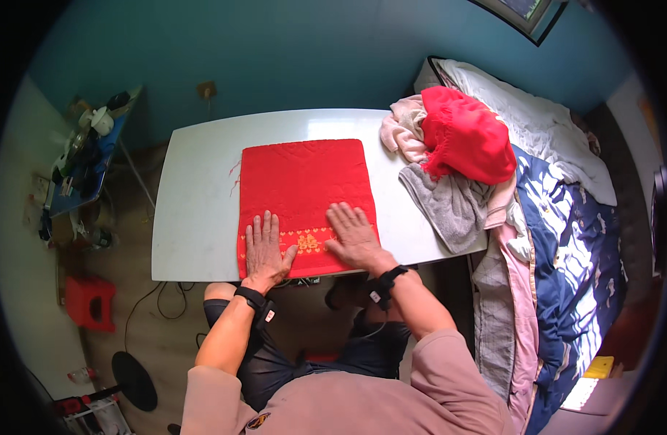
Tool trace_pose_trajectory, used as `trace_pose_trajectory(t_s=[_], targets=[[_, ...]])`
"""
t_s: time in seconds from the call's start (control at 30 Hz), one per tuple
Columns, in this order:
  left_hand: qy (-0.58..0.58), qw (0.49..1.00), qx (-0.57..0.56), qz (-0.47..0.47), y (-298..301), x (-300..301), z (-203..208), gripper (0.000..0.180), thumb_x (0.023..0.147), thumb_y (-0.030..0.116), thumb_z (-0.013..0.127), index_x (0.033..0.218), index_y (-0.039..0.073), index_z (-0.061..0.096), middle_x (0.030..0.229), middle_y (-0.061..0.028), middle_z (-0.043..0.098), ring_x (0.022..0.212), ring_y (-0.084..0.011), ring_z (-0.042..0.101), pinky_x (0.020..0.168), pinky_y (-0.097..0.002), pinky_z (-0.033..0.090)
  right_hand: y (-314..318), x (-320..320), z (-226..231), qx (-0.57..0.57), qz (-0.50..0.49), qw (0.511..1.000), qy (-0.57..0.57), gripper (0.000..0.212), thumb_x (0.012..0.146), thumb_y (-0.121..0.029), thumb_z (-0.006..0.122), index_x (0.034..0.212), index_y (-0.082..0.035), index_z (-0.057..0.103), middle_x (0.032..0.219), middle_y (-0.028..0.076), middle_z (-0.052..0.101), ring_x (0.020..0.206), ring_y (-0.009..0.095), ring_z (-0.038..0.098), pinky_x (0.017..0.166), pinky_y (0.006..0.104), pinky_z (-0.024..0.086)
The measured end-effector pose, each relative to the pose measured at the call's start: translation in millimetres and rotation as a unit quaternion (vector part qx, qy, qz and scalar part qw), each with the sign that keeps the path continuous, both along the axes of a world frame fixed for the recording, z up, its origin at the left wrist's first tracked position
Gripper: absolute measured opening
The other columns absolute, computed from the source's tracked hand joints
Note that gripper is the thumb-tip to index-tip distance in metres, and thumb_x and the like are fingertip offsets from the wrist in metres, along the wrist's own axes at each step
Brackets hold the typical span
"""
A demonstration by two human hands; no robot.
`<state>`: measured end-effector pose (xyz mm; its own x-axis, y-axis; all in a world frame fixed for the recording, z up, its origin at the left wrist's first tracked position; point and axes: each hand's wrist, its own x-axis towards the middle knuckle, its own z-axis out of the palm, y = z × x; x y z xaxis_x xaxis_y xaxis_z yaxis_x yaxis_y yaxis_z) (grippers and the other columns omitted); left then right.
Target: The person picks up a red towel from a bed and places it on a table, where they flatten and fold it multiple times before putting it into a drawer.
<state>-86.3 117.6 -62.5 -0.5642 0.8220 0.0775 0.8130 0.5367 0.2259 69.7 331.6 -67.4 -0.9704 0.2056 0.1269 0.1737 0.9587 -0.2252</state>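
Observation:
A red towel (304, 181) with a yellow patterned band along its near end lies spread flat on the white table (195, 196). Loose threads hang from its left edge. My left hand (266, 250) rests palm down on the towel's near left part, fingers stretched and pointing away from me. On the near right part lies my right hand (356, 235), also flat, with its fingers apart and angled to the left. Between the two hands the yellow pattern shows. Neither hand grips anything. The towel's near edge reaches the table's front edge.
Crumpled towels are heaped at the table's right end: a red one (467, 134), a grey one (449, 206) and a pinkish one (406, 127). A bed with a dark blue patterned cover (565, 268) adjoins there. At left stand a cluttered blue side table (94, 170) and a red stool (90, 301).

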Motion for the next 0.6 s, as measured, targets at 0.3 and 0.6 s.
trace_pose_trajectory(t_s=[0.3,0.6], targets=[[-0.016,0.999,0.01,0.028,3,-3,-4,0.089,0.093,0.05,0.055,0.157,-0.002,0.02,0.165,-0.0203,0.014,0.153,-0.0391,0.007,0.123,-0.0521,0.002,81,74,13,0.036,-0.191,0.974,-0.117,0.074,0.099,-0.043,0.05,0.156,-0.003,0.026,0.164,0.019,0.022,0.152,0.037,0.02,0.121,0.0548,0.016],[-0.006,1.0,0.023,-0.012,19,21,1,0.084,0.093,0.041,0.058,0.156,-0.002,0.021,0.164,-0.0225,0.017,0.151,-0.0427,0.014,0.122,-0.0562,0.007,-40,-28,16,-0.01,0.05,0.997,0.057,0.078,0.096,-0.046,0.055,0.154,-0.001,0.03,0.162,0.02,0.025,0.15,0.037,0.022,0.12,0.0546,0.018]])
